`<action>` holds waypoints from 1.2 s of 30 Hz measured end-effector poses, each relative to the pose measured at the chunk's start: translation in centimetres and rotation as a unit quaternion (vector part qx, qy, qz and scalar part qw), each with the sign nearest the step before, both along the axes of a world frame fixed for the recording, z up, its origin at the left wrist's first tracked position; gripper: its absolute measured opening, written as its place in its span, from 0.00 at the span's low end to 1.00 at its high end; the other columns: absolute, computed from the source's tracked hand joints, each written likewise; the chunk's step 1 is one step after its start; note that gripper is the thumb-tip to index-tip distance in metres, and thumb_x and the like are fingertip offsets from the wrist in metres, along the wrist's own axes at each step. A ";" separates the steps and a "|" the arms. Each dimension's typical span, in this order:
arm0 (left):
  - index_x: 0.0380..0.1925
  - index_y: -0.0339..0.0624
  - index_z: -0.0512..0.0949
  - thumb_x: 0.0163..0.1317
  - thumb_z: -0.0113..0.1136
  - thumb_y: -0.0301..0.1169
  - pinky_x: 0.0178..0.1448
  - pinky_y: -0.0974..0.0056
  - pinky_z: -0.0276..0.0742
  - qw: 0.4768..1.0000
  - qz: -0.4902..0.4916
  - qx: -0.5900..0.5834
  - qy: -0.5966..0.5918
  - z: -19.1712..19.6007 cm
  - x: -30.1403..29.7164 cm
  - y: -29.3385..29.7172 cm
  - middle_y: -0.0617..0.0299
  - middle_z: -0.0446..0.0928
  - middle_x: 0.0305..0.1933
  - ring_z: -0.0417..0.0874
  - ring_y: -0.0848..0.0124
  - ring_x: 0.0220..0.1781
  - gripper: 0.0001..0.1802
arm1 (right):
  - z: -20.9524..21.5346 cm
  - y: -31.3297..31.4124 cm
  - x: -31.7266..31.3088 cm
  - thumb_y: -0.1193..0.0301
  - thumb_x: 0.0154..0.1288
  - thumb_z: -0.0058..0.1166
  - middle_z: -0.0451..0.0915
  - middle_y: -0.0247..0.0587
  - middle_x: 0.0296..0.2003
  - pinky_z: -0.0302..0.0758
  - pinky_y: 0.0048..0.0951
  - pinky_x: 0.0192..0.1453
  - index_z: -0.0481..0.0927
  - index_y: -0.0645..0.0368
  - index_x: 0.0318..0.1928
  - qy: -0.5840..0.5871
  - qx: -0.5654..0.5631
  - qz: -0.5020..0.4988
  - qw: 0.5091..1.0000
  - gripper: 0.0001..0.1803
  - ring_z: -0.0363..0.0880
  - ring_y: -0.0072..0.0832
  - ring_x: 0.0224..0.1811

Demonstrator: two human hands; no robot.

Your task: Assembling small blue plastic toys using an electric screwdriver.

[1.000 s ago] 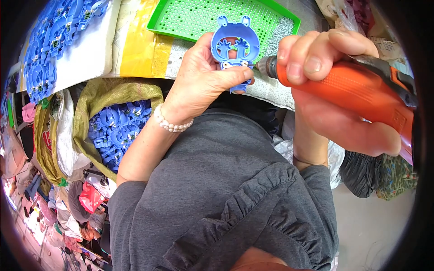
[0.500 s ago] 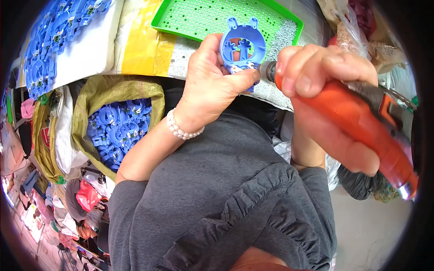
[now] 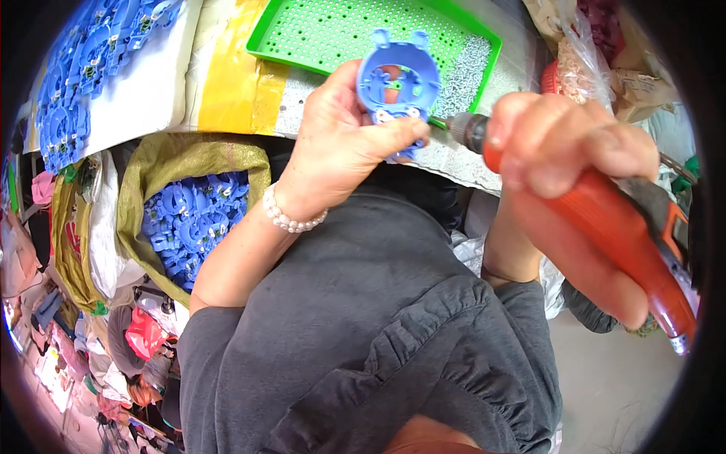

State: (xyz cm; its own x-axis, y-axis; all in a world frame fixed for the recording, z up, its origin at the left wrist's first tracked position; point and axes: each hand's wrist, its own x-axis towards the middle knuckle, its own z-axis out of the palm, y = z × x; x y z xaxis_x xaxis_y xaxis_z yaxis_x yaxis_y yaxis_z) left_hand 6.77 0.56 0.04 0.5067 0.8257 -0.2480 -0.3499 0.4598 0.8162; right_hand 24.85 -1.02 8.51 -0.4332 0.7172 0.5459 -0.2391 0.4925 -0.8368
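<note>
Right now we are pinching the blue round plastic housing (image 3: 398, 83) in our left hand (image 3: 344, 144) at twelve o'clock while our right hand (image 3: 575, 181), fist closed around the orange electric screwdriver (image 3: 605, 227), is pressing in from three o'clock, risking the bit slipping off the screw toward our thumb.

Matt blue plastic part (image 3: 398, 83), glossy orange plastic screwdriver (image 3: 605, 227), perforated green plastic tray (image 3: 363, 34).

left hand (image 3: 340, 144) holds round blue plastic part (image 3: 398, 83) | right hand (image 3: 575, 189) grips orange power screwdriver (image 3: 605, 227), tip at the part's side | green tray (image 3: 363, 34) behind | sack of blue parts (image 3: 189, 216) at left
</note>
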 end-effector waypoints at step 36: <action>0.51 0.37 0.66 0.52 0.63 0.16 0.35 0.69 0.83 0.999 -0.029 -0.035 -0.004 0.5 -1.7 0.9 0.59 0.76 0.42 0.84 0.70 0.36 0.26 | -8.5 4.1 2.6 0.30 0.53 0.41 0.75 0.40 0.27 0.69 0.38 0.36 0.75 0.65 0.46 0.182 -0.093 -0.255 0.945 0.46 0.72 0.33 0.26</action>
State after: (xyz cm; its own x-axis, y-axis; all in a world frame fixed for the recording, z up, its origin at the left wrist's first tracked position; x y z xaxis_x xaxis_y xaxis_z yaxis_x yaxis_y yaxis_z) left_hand 5.09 1.48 0.58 0.5552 0.7758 -0.2998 -0.3269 0.5350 0.7790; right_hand 27.43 3.05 0.03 0.1863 0.8803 0.4364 -0.2983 0.4739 -0.8285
